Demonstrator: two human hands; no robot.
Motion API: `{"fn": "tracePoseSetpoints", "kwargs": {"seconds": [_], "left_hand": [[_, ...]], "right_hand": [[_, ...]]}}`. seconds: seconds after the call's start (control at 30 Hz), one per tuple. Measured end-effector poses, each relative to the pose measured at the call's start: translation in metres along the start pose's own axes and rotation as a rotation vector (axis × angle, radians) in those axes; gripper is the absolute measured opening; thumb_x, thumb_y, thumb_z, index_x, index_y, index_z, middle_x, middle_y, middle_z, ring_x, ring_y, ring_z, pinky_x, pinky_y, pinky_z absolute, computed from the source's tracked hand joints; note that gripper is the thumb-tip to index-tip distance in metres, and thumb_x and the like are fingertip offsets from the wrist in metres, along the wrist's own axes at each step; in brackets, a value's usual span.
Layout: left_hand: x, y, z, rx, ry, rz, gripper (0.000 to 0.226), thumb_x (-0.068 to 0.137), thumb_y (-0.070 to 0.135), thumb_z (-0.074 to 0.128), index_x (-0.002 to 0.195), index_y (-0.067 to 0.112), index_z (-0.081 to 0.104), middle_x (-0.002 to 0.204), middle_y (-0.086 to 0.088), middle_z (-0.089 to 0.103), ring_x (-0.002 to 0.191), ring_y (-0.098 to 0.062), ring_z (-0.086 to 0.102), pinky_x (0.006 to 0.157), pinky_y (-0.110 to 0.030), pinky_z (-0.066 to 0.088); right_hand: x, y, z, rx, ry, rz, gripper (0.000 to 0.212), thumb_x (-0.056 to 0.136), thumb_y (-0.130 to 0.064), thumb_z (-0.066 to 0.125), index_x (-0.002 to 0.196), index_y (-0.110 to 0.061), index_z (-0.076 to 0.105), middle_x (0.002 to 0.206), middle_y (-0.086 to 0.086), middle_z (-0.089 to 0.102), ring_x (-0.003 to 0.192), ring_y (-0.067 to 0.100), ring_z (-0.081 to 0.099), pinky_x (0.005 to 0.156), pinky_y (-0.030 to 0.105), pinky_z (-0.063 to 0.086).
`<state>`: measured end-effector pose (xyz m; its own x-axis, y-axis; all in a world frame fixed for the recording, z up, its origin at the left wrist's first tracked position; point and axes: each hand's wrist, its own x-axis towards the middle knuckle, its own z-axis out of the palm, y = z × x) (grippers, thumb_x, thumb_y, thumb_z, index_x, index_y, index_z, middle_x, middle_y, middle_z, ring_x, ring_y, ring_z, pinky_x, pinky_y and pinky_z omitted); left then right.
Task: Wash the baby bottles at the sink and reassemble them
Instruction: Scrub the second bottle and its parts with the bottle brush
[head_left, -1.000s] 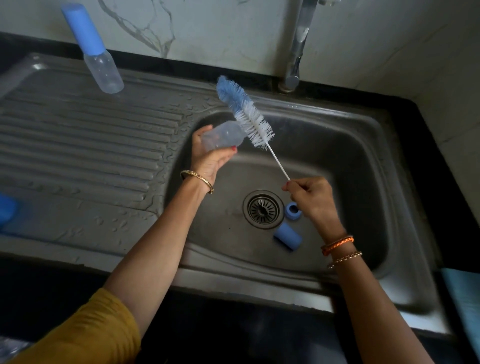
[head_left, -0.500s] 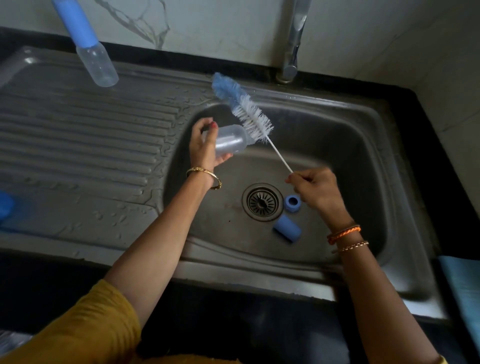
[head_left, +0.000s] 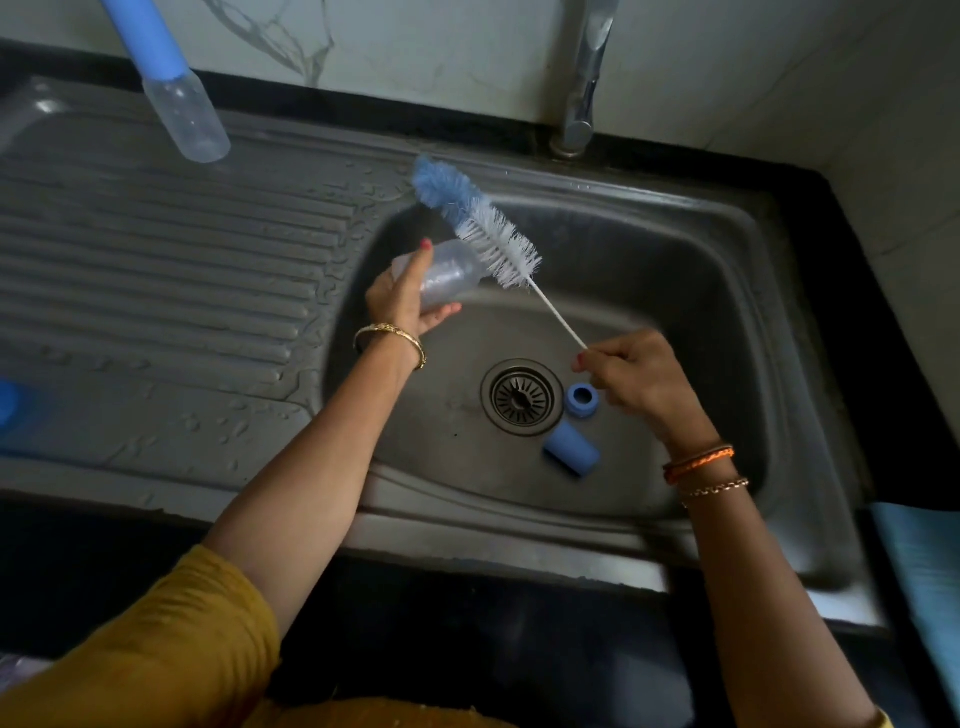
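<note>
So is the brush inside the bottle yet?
Out. The bottle brush bristles lie wholly outside, across the mouth of the clear bottle held in the left hand.

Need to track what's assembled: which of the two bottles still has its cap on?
The bottle on the drainboard, under its long blue cap. The bottle in the left hand is bare; a blue cap lies by the drain.

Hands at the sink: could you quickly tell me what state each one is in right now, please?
Left hand: closed around the clear bottle, held over the basin.
Right hand: pinching the bottle brush by its thin white handle.
</note>
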<state>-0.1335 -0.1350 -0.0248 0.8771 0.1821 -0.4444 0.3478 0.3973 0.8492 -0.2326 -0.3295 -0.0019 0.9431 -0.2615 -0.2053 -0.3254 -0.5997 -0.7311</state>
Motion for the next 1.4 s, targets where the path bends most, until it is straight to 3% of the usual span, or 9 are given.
{"fn": "tracePoseSetpoints", "kwargs": {"seconds": [0.13, 0.27, 0.47, 0.6, 0.73, 0.9, 1.07, 1.23, 1.4], "left_hand": [[-0.003, 0.002, 0.000, 0.101, -0.032, -0.090, 0.045, 0.073, 0.041, 0.074, 0.101, 0.009, 0.062, 0.101, -0.009, 0.063, 0.081, -0.023, 0.066, 0.047, -0.020, 0.052], [-0.018, -0.003, 0.015, 0.048, -0.142, -0.134, 0.030, 0.076, 0.040, 0.071, 0.084, 0.013, 0.061, 0.089, -0.008, 0.064, 0.066, -0.018, 0.065, 0.051, -0.021, 0.054], [-0.007, -0.006, 0.010, -0.002, -0.042, -0.097, 0.029, 0.087, 0.040, 0.059, 0.099, 0.015, 0.052, 0.088, -0.006, 0.057, 0.062, -0.018, 0.061, 0.045, -0.020, 0.051], [-0.001, -0.005, 0.008, -0.023, -0.039, -0.079, 0.032, 0.088, 0.042, 0.057, 0.105, 0.016, 0.051, 0.096, -0.008, 0.056, 0.073, -0.022, 0.060, 0.041, -0.017, 0.047], [-0.003, -0.005, 0.008, -0.053, -0.053, -0.127, 0.028, 0.086, 0.039, 0.061, 0.098, 0.015, 0.054, 0.087, -0.009, 0.057, 0.060, -0.022, 0.060, 0.039, -0.015, 0.044], [-0.004, -0.005, 0.009, -0.064, -0.078, -0.170, 0.043, 0.083, 0.046, 0.063, 0.107, 0.012, 0.055, 0.087, -0.009, 0.059, 0.056, -0.018, 0.060, 0.036, -0.014, 0.042], [-0.003, -0.003, 0.006, -0.126, -0.222, -0.228, 0.041, 0.086, 0.046, 0.057, 0.107, 0.012, 0.051, 0.083, -0.007, 0.055, 0.041, -0.009, 0.057, 0.035, -0.009, 0.039], [-0.006, -0.005, 0.008, -0.237, -0.296, -0.336, 0.018, 0.088, 0.033, 0.059, 0.089, 0.015, 0.056, 0.083, -0.007, 0.054, 0.045, -0.011, 0.054, 0.035, -0.008, 0.039], [-0.002, -0.009, 0.001, -0.357, -0.262, -0.454, 0.034, 0.087, 0.044, 0.056, 0.087, 0.010, 0.053, 0.078, -0.007, 0.051, 0.038, -0.009, 0.051, 0.033, -0.008, 0.037]], "right_hand": [[0.000, 0.000, 0.010, -0.071, 0.129, -0.029, 0.025, 0.087, -0.016, 0.058, 0.086, 0.007, 0.069, 0.068, 0.025, 0.058, 0.052, 0.018, 0.047, 0.054, 0.030, 0.042], [0.002, -0.002, 0.024, -0.207, 0.159, -0.038, 0.026, 0.088, -0.021, 0.056, 0.085, 0.000, 0.071, 0.077, 0.020, 0.065, 0.080, 0.035, 0.061, 0.069, 0.033, 0.045], [-0.006, -0.002, 0.012, -0.078, 0.413, -0.180, 0.026, 0.088, -0.019, 0.054, 0.076, -0.001, 0.069, 0.066, 0.017, 0.064, 0.065, 0.029, 0.059, 0.061, 0.033, 0.044], [-0.010, -0.003, 0.021, -0.138, 0.249, -0.229, 0.025, 0.089, -0.019, 0.055, 0.078, 0.000, 0.069, 0.066, 0.018, 0.064, 0.063, 0.032, 0.058, 0.061, 0.037, 0.046], [-0.004, -0.002, 0.019, -0.137, 0.261, -0.145, 0.028, 0.089, -0.019, 0.056, 0.071, -0.001, 0.066, 0.061, 0.013, 0.058, 0.060, 0.028, 0.053, 0.061, 0.037, 0.047], [-0.012, -0.006, 0.023, -0.139, 0.316, -0.208, 0.045, 0.088, -0.018, 0.055, 0.047, -0.017, 0.037, 0.051, 0.006, 0.044, 0.057, 0.030, 0.044, 0.057, 0.032, 0.038], [-0.009, -0.004, 0.023, -0.147, 0.286, -0.146, 0.027, 0.090, -0.018, 0.053, 0.070, -0.004, 0.065, 0.059, 0.009, 0.054, 0.064, 0.034, 0.056, 0.060, 0.033, 0.044], [-0.005, -0.001, 0.018, -0.078, 0.391, -0.156, 0.037, 0.090, -0.016, 0.051, 0.054, -0.014, 0.046, 0.056, 0.009, 0.049, 0.058, 0.034, 0.050, 0.057, 0.039, 0.043], [-0.007, -0.001, 0.024, -0.097, 0.314, -0.215, 0.029, 0.090, -0.019, 0.053, 0.067, -0.003, 0.061, 0.054, 0.006, 0.049, 0.056, 0.030, 0.050, 0.056, 0.033, 0.039]]}}
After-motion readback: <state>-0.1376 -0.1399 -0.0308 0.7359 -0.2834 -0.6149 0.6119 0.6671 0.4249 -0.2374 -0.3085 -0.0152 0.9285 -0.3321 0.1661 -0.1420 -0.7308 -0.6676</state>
